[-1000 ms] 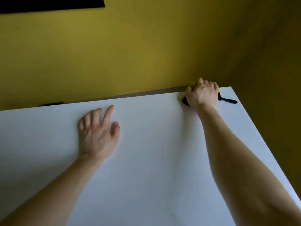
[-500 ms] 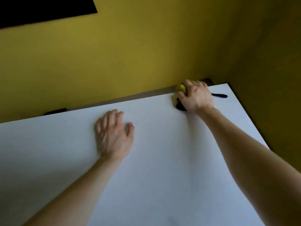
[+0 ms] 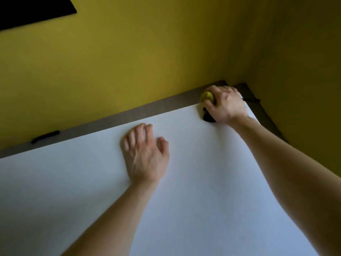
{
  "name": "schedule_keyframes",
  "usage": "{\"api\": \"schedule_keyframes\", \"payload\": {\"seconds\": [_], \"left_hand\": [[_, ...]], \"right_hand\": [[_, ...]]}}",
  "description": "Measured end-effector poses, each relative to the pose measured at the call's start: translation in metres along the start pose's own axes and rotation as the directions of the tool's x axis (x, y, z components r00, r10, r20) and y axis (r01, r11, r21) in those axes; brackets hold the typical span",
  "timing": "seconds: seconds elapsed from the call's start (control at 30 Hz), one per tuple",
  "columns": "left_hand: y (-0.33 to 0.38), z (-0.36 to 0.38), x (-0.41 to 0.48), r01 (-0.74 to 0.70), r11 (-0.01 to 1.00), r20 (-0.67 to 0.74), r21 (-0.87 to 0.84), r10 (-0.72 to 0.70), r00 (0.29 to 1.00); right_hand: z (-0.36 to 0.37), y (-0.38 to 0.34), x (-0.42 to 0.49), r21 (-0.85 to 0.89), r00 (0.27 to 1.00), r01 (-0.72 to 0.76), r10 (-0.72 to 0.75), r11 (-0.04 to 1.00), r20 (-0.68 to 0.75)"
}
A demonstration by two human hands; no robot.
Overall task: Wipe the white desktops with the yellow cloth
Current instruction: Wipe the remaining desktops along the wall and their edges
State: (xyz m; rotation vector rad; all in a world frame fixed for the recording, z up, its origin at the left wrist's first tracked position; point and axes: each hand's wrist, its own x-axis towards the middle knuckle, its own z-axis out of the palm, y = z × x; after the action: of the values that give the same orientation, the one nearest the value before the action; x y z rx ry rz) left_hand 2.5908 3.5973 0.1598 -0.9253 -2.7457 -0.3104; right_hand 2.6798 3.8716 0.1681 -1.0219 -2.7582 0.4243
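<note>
Open desktop [image 3: 203, 191] — yellow walls [image 3: 129, 71] apparently close

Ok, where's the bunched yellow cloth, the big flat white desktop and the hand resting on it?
yellow cloth [image 3: 207, 96], head view, the bunched part that shows.
white desktop [image 3: 193, 191], head view, bare middle of the top.
left hand [image 3: 145, 157], head view, back of the hand.

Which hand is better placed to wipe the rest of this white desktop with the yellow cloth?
Right. The right hand grips the bunched yellow cloth at the far right corner of the white desktop; the left hand lies flat, holding nothing.
</note>
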Motion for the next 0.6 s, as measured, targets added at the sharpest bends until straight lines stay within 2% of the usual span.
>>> {"api": "schedule_keyframes", "payload": {"seconds": [0.07, 0.13, 0.17, 0.23, 0.3, 0.37, 0.43, 0.5, 0.57, 0.6], "left_hand": [[0.002, -0.001, 0.002, -0.032, 0.999, 0.018, 0.009, 0.031, 0.999], [0.0, 0.001, 0.002, -0.072, 0.997, 0.035, 0.004, 0.072, 0.997], [-0.001, 0.001, 0.001, -0.097, 0.995, 0.037, -0.002, 0.097, 0.995], [-0.001, 0.002, 0.002, -0.119, 0.993, 0.041, -0.016, 0.119, 0.992], [-0.001, 0.001, 0.002, -0.108, 0.994, 0.036, -0.02, 0.109, 0.993], [0.0, -0.001, 0.001, -0.103, 0.994, 0.035, -0.029, 0.104, 0.994], [0.001, -0.004, 0.001, -0.109, 0.993, 0.029, -0.037, 0.11, 0.994], [0.001, -0.006, 0.002, -0.104, 0.994, 0.036, -0.036, 0.105, 0.994], [0.002, -0.006, 0.002, -0.112, 0.993, 0.041, -0.027, 0.113, 0.993], [0.002, -0.006, 0.002, -0.115, 0.993, 0.037, -0.026, 0.116, 0.993]], "right_hand": [[-0.009, 0.025, -0.005, -0.038, 0.981, -0.18, 0.176, 0.983, -0.079], [0.001, -0.005, -0.002, -0.093, 0.959, -0.271, 0.26, 0.958, -0.114], [0.01, -0.033, 0.0, -0.087, 0.973, -0.222, 0.214, 0.971, -0.09], [0.027, -0.097, 0.003, -0.03, 0.996, 0.057, -0.055, 0.998, 0.065], [0.04, -0.137, -0.002, 0.06, 0.93, 0.295, -0.301, 0.954, 0.211], [0.035, -0.119, 0.003, 0.127, 0.908, 0.337, -0.357, 0.933, 0.219], [0.02, -0.062, 0.008, 0.07, 0.956, 0.236, -0.244, 0.969, 0.165], [-0.002, 0.01, 0.015, -0.014, 0.999, 0.001, 0.0, 1.0, 0.051], [-0.018, 0.055, 0.013, -0.016, 0.975, -0.221, 0.22, 0.975, -0.037], [-0.018, 0.055, 0.012, -0.026, 0.954, -0.295, 0.293, 0.955, -0.063]]}}
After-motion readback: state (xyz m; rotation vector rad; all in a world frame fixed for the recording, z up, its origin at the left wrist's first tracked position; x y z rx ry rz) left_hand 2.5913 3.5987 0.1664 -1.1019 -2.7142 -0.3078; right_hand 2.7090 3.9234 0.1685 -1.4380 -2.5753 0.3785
